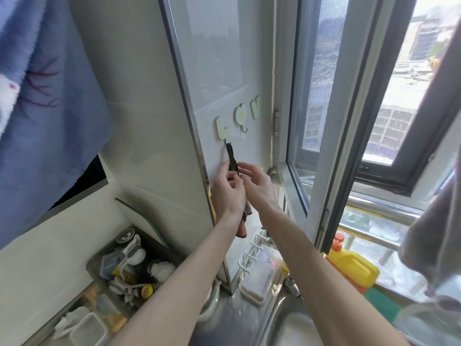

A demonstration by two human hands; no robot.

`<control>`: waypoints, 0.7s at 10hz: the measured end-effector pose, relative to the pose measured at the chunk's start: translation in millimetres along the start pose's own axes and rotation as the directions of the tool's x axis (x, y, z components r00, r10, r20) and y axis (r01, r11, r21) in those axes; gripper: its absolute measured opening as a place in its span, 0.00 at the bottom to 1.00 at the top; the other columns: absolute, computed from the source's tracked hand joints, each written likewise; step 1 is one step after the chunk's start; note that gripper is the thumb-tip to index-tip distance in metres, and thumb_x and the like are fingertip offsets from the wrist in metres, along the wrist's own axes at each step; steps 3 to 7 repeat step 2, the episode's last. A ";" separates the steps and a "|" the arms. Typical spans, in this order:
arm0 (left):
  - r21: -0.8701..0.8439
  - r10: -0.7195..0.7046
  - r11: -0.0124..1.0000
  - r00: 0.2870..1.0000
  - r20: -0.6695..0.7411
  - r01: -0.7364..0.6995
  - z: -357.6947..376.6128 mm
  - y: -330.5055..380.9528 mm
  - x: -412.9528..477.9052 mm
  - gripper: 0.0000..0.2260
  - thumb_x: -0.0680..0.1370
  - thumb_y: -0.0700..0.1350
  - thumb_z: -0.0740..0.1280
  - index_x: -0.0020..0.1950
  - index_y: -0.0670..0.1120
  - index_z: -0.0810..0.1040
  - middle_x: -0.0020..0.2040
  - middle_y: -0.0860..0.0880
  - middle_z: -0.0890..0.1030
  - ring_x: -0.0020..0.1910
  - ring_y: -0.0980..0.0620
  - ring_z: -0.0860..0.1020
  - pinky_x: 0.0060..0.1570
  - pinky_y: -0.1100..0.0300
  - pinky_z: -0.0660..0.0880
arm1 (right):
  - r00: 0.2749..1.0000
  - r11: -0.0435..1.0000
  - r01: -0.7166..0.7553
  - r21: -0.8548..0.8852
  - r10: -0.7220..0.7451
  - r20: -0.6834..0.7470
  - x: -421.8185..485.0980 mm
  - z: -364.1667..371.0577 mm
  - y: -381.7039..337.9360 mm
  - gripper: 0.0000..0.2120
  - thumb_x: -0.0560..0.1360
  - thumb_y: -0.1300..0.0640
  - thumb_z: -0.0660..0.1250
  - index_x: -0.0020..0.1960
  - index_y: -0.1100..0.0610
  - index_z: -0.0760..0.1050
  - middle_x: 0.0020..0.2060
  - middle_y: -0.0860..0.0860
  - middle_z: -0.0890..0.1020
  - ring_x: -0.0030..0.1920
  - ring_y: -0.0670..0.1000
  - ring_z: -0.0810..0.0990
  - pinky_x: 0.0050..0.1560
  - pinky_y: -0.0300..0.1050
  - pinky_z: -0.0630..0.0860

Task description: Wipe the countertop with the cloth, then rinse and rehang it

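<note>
The cloth (233, 161) was dark and thin, and it hung down the white wall from the hook (225, 142) under a pale green sticker (221, 128). Its top loop sat right at the hook, and its bottom end dangled behind the person's wrists. It looked like the cloth was either just going on the hook or just coming off; I could not tell which.

The left hand (228, 189) was curled around the cloth, pinching it between thumb and fingers, probably to keep it straight. The right hand (257, 186) was half spread, its fingertips touching the cloth from the other side, as if helping to steady it. Both arms reached up and forward because the hook was high on the wall.

Beside that hook was a second hook (244, 129) under a heart sticker (241, 113), and it held nothing. To the right stood an open window (324, 121).

Below, near the wall, a white rack (252, 248) stuck out over a plastic box (259, 278). A yellow jug (354, 268) stood on the window ledge. The steel sink (287, 323) was at the table's near edge, close by for rinsing. A metal tray (132, 265) of small things sat on the left.
</note>
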State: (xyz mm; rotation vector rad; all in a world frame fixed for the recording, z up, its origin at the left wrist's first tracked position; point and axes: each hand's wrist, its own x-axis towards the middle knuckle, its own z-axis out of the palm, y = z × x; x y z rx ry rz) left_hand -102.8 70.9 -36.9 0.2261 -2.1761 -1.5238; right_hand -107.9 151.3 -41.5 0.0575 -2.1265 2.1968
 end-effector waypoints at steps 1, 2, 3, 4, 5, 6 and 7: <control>0.018 0.054 0.998 0.998 0.011 -0.054 -11.0 -3.3 -17.3 0.16 0.80 0.42 0.65 0.67 0.53 0.76 0.55 0.54 0.82 0.52 0.56 0.82 0.57 0.55 0.80 | 0.997 0.991 0.039 -0.124 -0.047 -0.057 -25.5 -2.7 3.4 0.10 0.82 0.59 0.65 0.60 0.49 0.81 0.54 0.41 0.85 0.57 0.44 0.84 0.60 0.56 0.83; 0.006 0.112 0.994 0.990 0.088 -0.113 -26.4 -2.4 -44.4 0.11 0.80 0.42 0.66 0.60 0.54 0.79 0.53 0.57 0.82 0.52 0.61 0.81 0.54 0.59 0.80 | 0.991 0.987 0.108 -0.118 -0.117 -0.067 -75.4 -13.0 15.2 0.09 0.81 0.60 0.68 0.57 0.52 0.83 0.49 0.45 0.88 0.51 0.46 0.87 0.54 0.52 0.84; 0.006 0.112 0.994 0.990 0.088 -0.113 -26.4 -2.4 -44.4 0.11 0.80 0.42 0.66 0.60 0.54 0.79 0.53 0.57 0.82 0.52 0.61 0.81 0.54 0.59 0.80 | 0.991 0.987 0.108 -0.118 -0.117 -0.067 -75.4 -13.0 15.2 0.09 0.81 0.60 0.68 0.57 0.52 0.83 0.49 0.45 0.88 0.51 0.46 0.87 0.54 0.52 0.84; 0.006 0.112 0.994 0.990 0.088 -0.113 -26.4 -2.4 -44.4 0.11 0.80 0.42 0.66 0.60 0.54 0.79 0.53 0.57 0.82 0.52 0.61 0.81 0.54 0.59 0.80 | 0.991 0.987 0.108 -0.118 -0.117 -0.067 -75.4 -13.0 15.2 0.09 0.81 0.60 0.68 0.57 0.52 0.83 0.49 0.45 0.88 0.51 0.46 0.87 0.54 0.52 0.84; 0.006 0.112 0.994 0.990 0.088 -0.113 -26.4 -2.4 -44.4 0.11 0.80 0.42 0.66 0.60 0.54 0.79 0.53 0.57 0.82 0.52 0.61 0.81 0.54 0.59 0.80 | 0.991 0.987 0.108 -0.118 -0.117 -0.067 -75.4 -13.0 15.2 0.09 0.81 0.60 0.68 0.57 0.52 0.83 0.49 0.45 0.88 0.51 0.46 0.87 0.54 0.52 0.84; 0.006 0.112 0.994 0.990 0.088 -0.113 -26.4 -2.4 -44.4 0.11 0.80 0.42 0.66 0.60 0.54 0.79 0.53 0.57 0.82 0.52 0.61 0.81 0.54 0.59 0.80 | 0.991 0.987 0.108 -0.118 -0.117 -0.067 -75.4 -13.0 15.2 0.09 0.81 0.60 0.68 0.57 0.52 0.83 0.49 0.45 0.88 0.51 0.46 0.87 0.54 0.52 0.84; 0.006 0.112 0.994 0.990 0.088 -0.113 -26.4 -2.4 -44.4 0.11 0.80 0.42 0.66 0.60 0.54 0.79 0.53 0.57 0.82 0.52 0.61 0.81 0.54 0.59 0.80 | 0.991 0.987 0.108 -0.118 -0.117 -0.067 -75.4 -13.0 15.2 0.09 0.81 0.60 0.68 0.57 0.52 0.83 0.49 0.45 0.88 0.51 0.46 0.87 0.54 0.52 0.84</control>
